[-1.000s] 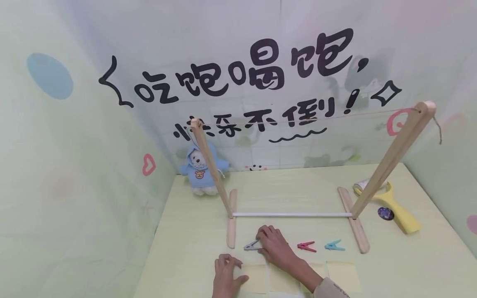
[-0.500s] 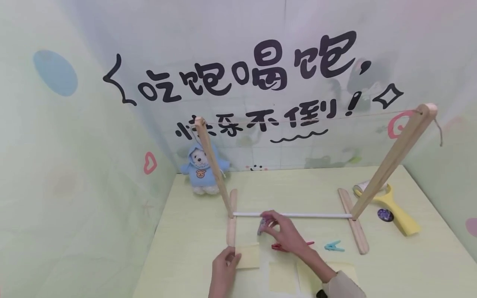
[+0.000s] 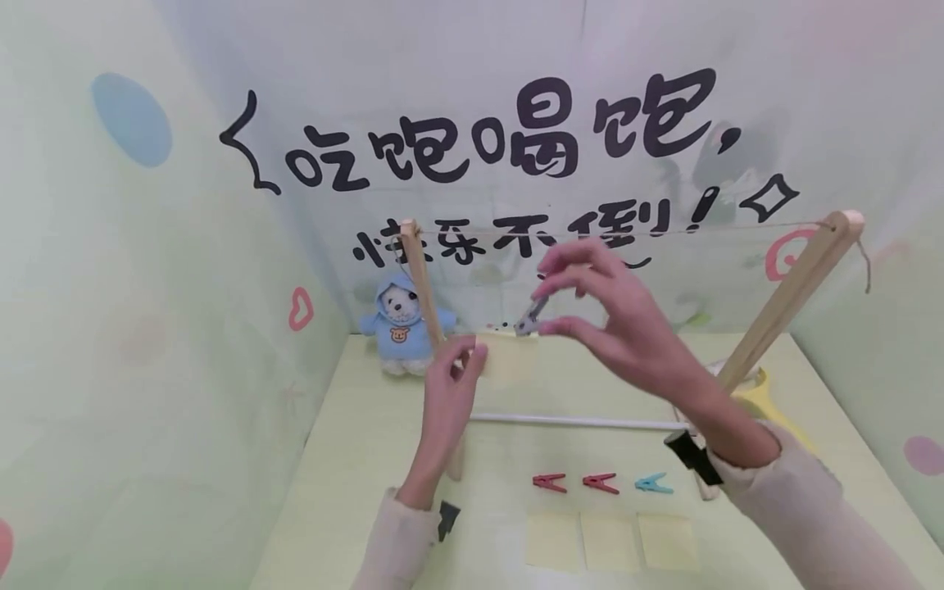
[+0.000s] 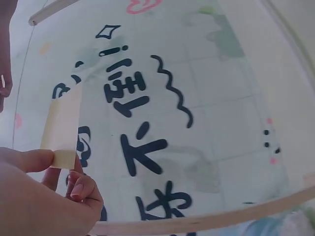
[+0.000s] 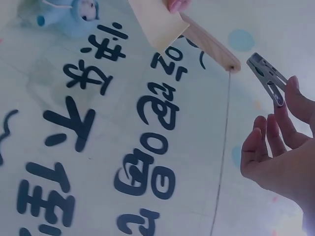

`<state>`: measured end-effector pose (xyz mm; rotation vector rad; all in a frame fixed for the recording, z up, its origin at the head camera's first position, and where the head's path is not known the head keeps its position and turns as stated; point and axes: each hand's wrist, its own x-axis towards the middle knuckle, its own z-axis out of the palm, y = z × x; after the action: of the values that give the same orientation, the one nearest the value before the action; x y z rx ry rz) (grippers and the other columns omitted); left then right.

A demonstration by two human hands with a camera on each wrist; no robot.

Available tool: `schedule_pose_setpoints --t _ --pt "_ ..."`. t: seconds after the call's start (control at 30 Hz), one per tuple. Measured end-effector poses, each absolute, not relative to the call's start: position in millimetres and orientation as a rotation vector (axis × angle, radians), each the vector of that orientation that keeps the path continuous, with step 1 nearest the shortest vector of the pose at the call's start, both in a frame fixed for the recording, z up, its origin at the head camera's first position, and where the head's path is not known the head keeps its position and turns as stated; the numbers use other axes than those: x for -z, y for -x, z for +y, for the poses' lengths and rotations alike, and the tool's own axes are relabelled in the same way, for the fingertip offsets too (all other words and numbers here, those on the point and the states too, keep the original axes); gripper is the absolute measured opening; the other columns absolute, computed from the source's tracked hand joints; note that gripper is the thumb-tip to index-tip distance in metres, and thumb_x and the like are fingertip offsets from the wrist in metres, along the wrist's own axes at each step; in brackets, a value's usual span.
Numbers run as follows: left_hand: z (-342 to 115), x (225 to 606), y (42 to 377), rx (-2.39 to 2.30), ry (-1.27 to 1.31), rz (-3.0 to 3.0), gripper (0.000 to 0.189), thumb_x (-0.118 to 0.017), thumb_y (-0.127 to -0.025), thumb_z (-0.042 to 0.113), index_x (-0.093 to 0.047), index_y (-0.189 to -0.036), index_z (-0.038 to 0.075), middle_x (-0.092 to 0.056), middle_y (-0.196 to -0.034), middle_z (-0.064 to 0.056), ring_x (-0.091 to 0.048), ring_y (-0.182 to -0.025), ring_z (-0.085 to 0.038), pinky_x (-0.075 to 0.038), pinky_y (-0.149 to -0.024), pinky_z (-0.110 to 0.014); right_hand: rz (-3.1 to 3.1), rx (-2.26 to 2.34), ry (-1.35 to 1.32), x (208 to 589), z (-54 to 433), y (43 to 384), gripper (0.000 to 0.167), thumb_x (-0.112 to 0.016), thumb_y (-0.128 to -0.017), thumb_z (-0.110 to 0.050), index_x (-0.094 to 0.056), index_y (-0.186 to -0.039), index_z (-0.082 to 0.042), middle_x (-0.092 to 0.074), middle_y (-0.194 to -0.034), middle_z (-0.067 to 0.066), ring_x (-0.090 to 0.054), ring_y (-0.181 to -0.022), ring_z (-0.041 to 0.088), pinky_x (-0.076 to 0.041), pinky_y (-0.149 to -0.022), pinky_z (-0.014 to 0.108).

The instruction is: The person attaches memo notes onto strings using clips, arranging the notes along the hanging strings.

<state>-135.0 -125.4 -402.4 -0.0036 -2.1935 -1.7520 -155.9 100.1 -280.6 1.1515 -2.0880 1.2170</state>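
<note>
My left hand [image 3: 451, 381] pinches a pale yellow sticky note [image 3: 509, 358] by its left edge, thumb on one face and fingers behind, as the left wrist view shows. The note [image 4: 64, 128] is held up in the air near the left wooden post [image 3: 424, 279]. My right hand [image 3: 619, 319] pinches a grey clothespin [image 3: 530, 317] by its handle ends between thumb and finger. In the head view the clothespin overlaps the note's upper right corner; in the right wrist view the clothespin [image 5: 267, 78] is apart from the note. A thin string [image 3: 664, 234] runs between the post tops, above both hands.
Two red clothespins [image 3: 549, 483] and a blue one [image 3: 654, 483] lie in a row on the table. Nearer the front are three sticky notes [image 3: 609, 542]. A white rod [image 3: 575, 421] joins the posts low down. A plush toy [image 3: 401, 324] sits behind the left post; a yellow tool [image 3: 767, 401] lies right.
Both hands have risen from the table toward the string. The left hand has taken up a sticky note from the row, and the right hand has picked up the grey clothespin.
</note>
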Motion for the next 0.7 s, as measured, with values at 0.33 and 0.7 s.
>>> schedule_pose_setpoints --t 0.33,0.7 --pt "-108.8 336.5 181.7 1.755 0.161 -1.936 0.024 -0.065 -0.111 0.017 -0.074 -0.125 0.000 -0.073 -0.121 -0.016 -0.059 -0.099 -0.009 -0.047 -0.084 -0.023 -2.065 -1.096 -1.084 205.4 93.6 196.1 0.023 -0.088 -0.085 0.009 -0.077 -0.106 0.010 -0.065 -0.121 0.022 -0.058 -0.125 0.023 -0.040 -0.117 0.029" --pt "-106.6 324.4 189.6 1.817 0.120 -1.888 0.025 -0.067 -0.111 0.018 -0.076 -0.122 -0.002 -0.072 -0.137 -0.013 -0.066 -0.114 -0.022 -0.049 -0.086 -0.023 -2.187 -1.174 -1.018 197.6 77.1 218.1 0.016 -0.088 -0.087 0.007 -0.079 -0.100 0.008 -0.067 -0.116 0.017 -0.059 -0.123 0.026 -0.040 -0.114 0.034"
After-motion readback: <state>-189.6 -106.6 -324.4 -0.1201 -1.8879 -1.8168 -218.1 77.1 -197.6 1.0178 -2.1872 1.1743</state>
